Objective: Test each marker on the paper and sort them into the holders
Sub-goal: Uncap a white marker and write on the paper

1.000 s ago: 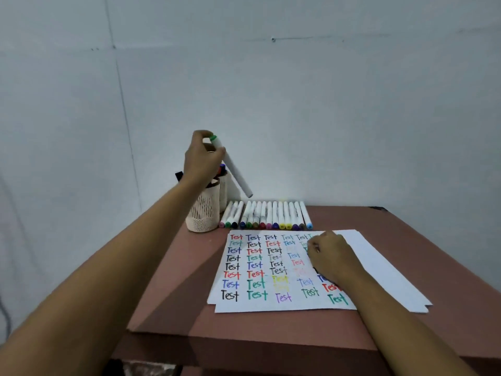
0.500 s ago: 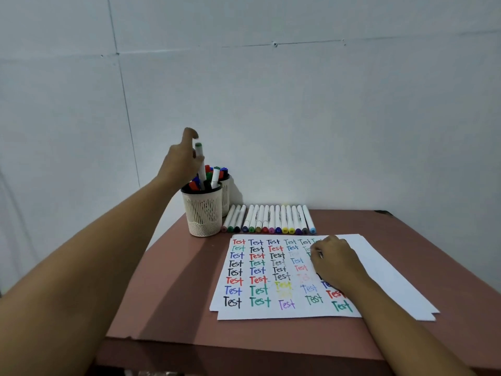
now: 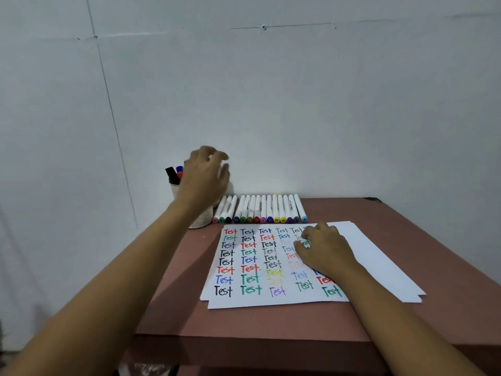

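Our left hand [image 3: 206,180] is hovering loose and empty over the holder [image 3: 201,219]. Our right hand [image 3: 322,251] is resting curled on the paper [image 3: 244,300], grasp unclear.

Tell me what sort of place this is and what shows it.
Probably a bare room set up as a small marker-testing station; home or office, I cannot tell. A brown table stands against plain white walls, holding paper filled with coloured "Test" words, a row of markers and a mesh holder.
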Demonstrator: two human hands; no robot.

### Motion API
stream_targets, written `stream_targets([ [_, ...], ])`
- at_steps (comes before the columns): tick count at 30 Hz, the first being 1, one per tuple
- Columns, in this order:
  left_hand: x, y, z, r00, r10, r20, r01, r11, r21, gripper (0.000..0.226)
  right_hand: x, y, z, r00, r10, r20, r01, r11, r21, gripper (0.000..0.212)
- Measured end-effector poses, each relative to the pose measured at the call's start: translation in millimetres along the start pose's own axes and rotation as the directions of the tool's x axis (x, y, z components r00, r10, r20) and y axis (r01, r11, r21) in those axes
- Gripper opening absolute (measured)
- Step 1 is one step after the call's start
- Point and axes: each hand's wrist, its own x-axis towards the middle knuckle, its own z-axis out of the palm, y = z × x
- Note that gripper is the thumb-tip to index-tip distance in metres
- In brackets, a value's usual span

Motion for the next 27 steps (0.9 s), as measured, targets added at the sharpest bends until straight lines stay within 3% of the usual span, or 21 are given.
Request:
stream_targets([
  [4,-38.8,43.6,30.0,0.953,0.009,0.303,0.047,0.983,-0.175,0.029,-0.4,-5.1,0.0,1.0,0.012,0.003,-0.012,1.0,-0.014,0.041],
  [7,-63.1,59.6,50.8,0.813,-0.022,0.581,0.168,0.966,-0.197,0.037,-1.7,-4.1,-2.6,1.0,0.009,0.02,-0.008,1.0,-0.016,0.041],
  [10,-71.1,62.8,57.8,0.7,-0.013,0.714,0.199,0.964,-0.177,0.045,2.2,-2.4,-8.7,0.998,-0.006,0.06,0.008,1.0,-0.03,0.038],
  [15,-73.3,57.3,60.3,0.684,0.019,0.729,0.196,0.958,-0.21,0.038,33.4,-0.9,-22.5,0.996,0.092,0.007,-0.092,0.991,0.097,0.021],
  [18,-74.4,53.9,64.4,0.694,0.034,0.72,0.177,0.96,-0.216,0.038,53.9,3.3,-20.8,0.982,0.183,-0.053,-0.171,0.969,0.176,0.028],
  [27,-73.6,60.1,66.5,0.687,0.038,0.726,0.177,0.96,-0.218,0.04,82.8,9.0,4.1,0.954,0.292,0.066,-0.298,0.946,0.128,0.019],
])
